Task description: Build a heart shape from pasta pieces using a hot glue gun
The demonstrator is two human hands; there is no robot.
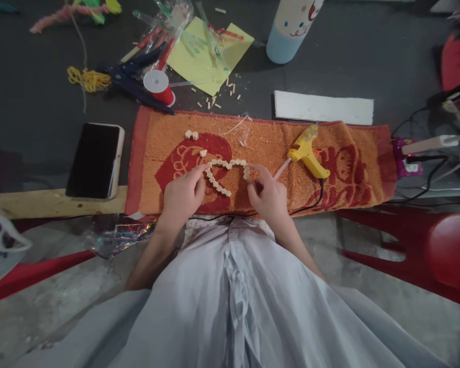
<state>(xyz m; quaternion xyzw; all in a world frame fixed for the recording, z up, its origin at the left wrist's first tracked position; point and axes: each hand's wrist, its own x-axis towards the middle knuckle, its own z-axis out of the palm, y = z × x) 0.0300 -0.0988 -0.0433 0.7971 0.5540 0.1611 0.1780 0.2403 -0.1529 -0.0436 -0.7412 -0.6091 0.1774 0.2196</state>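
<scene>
A partial heart outline of small pale pieces lies on the orange and red towel; its lower right side is open. My left hand is at the outline's left edge, index fingertip touching it, the other fingers curled. On the right, my right hand has its index finger extended to the outline's upper right end, with thumb and other fingers bent. Whether either hand grips a piece is too small to tell. Loose pale clusters rest above the left hand. A yellow glue gun lies right of my right hand.
A phone lies left of the towel. Behind are dark blue pliers, a red thread spool, yellow paper with scraps, a white strip and a blue-white bottle. Cables and a power bank sit at the right.
</scene>
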